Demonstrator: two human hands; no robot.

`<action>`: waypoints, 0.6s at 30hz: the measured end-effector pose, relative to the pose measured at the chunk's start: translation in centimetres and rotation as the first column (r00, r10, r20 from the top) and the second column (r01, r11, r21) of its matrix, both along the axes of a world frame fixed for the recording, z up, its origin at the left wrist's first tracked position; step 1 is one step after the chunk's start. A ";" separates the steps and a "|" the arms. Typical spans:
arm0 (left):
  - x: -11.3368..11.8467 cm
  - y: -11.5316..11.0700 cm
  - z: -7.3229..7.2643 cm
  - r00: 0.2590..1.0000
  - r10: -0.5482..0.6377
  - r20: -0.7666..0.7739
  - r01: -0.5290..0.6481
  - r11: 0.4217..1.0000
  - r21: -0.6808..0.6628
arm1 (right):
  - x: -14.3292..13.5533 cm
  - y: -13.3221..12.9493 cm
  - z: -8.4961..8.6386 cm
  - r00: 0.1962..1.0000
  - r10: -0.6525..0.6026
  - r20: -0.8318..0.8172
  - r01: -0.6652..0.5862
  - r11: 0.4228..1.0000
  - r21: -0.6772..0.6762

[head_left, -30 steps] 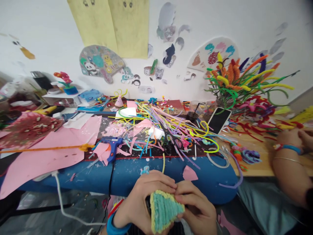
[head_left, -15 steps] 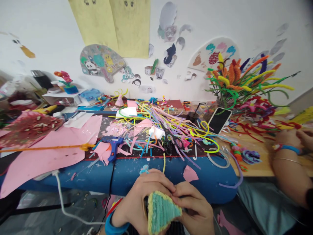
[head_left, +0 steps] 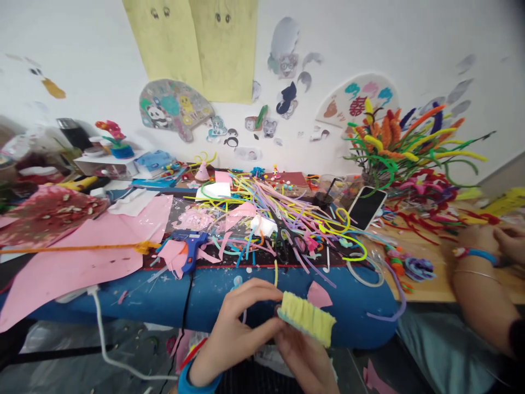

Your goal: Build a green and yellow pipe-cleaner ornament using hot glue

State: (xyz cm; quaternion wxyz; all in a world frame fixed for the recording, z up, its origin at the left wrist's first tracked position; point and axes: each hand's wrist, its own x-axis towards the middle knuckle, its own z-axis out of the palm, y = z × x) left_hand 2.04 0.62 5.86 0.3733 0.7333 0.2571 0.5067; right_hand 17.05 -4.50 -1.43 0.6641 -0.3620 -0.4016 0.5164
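Observation:
A wedge-shaped craft piece (head_left: 308,318), apparently made of pipe cleaners, is held up in front of the blue table edge. Its ribbed yellow side faces me, with a thin teal edge along the lower left. My left hand (head_left: 241,323), a blue band at its wrist, has index finger and thumb at the piece's left end. Beneath the piece is my right hand (head_left: 303,355), holding it from below; part of its fingers is hidden. A pink scrap (head_left: 319,295) lies just behind the piece on the blue cover (head_left: 353,306).
A blue glue gun (head_left: 191,249) lies left of many loose pipe cleaners (head_left: 283,202) and black scissors (head_left: 283,241). Pink sheets (head_left: 94,251) spread left. A phone (head_left: 367,208) leans before a pipe-cleaner bouquet (head_left: 394,137). Another person's arm (head_left: 479,284) rests at right.
The piece has turned from its teal striped face to its yellow ribbed side and moved up and right. My left fingers have shifted to its left end; my right hand has moved underneath.

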 end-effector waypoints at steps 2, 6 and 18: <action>0.3 -0.1 0.1 0.998 0.051 0.038 -0.052 0.998 0.037 | -0.7 -0.3 -0.5 0.988 0.093 -0.125 -0.101 0.993 -0.062; 0.4 -0.5 0.3 0.993 0.087 0.086 -0.095 0.991 0.097 | -1.4 -0.4 -0.4 0.915 0.246 -0.320 -0.292 0.951 -0.103; -0.7 -0.8 0.4 0.998 0.058 -0.007 -0.054 0.963 0.263 | -2.0 -0.5 0.6 0.790 0.283 -0.544 -0.446 0.874 -0.194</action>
